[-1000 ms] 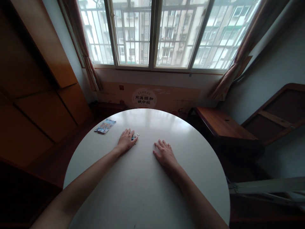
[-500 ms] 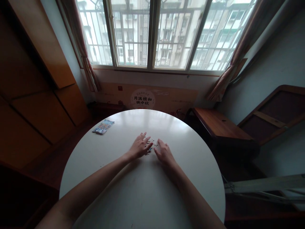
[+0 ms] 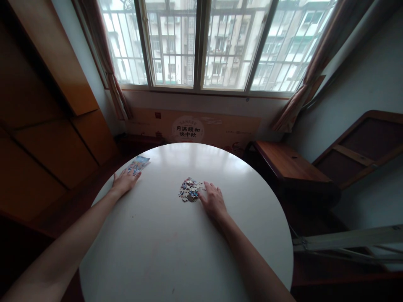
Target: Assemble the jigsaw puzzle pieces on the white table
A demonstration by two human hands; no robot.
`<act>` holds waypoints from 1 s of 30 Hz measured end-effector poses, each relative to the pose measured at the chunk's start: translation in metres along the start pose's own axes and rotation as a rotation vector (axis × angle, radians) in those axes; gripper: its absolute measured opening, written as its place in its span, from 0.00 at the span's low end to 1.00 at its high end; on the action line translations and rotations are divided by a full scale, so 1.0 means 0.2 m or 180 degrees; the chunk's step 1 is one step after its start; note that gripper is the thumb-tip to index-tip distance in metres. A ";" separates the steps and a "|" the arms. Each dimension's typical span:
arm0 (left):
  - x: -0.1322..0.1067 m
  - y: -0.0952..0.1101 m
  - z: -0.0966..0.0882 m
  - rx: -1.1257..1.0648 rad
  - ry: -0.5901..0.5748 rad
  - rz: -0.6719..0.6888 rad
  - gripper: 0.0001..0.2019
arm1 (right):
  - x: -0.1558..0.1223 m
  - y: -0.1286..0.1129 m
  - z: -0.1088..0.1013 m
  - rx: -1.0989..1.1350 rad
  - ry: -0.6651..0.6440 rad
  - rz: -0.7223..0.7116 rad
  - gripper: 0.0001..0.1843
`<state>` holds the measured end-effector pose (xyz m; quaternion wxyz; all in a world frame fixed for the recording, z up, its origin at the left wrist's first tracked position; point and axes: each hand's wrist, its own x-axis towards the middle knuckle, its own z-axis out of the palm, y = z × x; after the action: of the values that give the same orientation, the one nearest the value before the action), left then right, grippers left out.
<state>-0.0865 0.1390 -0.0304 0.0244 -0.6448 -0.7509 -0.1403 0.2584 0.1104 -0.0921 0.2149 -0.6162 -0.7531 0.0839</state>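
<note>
A heap of small jigsaw puzzle pieces [image 3: 188, 189], some coloured and some pale, lies near the middle of the round white table [image 3: 151, 251]. My right hand [image 3: 214, 201] rests at the heap's right edge, fingers apart, with the thumb side close to the pieces. At the far left of the table, my left hand [image 3: 124, 181] reaches over the near edge of a colourful printed sheet or packet [image 3: 140, 162]. Its fingers are spread, and the fingertips overlap the print. Whether they press on it I cannot tell.
Beyond the table stand a barred window [image 3: 198, 46] and a printed banner [image 3: 220, 126] below it. A wooden bench or low table [image 3: 289, 161] is at the right, with orange cabinets [image 3: 53, 142] at the left. Tiny specks [image 3: 134, 216] dot the tabletop's left side.
My left hand has left the puzzle pieces and moved left to the printed sheet or packet, uncovering the heap. My right hand stays beside the pieces, nearly in place.
</note>
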 end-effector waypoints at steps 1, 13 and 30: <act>-0.01 0.00 0.01 0.0014 0.0003 0.0023 0.16 | 0.00 0.00 0.00 0.0009 -0.0005 -0.0009 0.31; -0.17 0.28 0.22 0.0188 0.0199 0.0317 0.33 | 0.00 0.02 0.02 0.0201 0.0100 -0.0159 0.29; -0.16 0.88 0.47 -0.0883 -0.0231 0.2058 0.29 | 0.02 0.03 0.02 0.0843 0.0134 -0.0198 0.31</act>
<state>0.1035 0.1533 -0.0962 -0.0469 -0.8510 -0.4821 -0.2030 0.2613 0.1164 -0.0970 0.3126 -0.5604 -0.7495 0.1629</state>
